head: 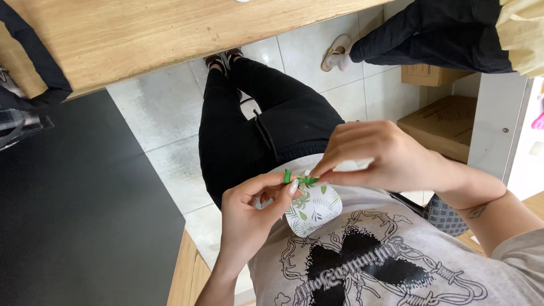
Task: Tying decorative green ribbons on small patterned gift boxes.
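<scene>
Leaf-print pouch point(313, 211) between both hands

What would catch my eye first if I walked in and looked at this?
Probably the two hands meeting at the middle: the left hand and right hand both pinch a thin green ribbon atop a small leaf-patterned paper pouch, held against a grey printed shirt. Above runs a pale wooden tabletop; another person's dark-trousered legs show upper right.

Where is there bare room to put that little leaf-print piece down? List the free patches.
The wooden tabletop shows bare between the dark bag at its left end and its far right edge. The black surface below it is bare too. It is crowded at the lap: the left hand and right hand pinch the leaf-print piece and its green tie together.
</scene>
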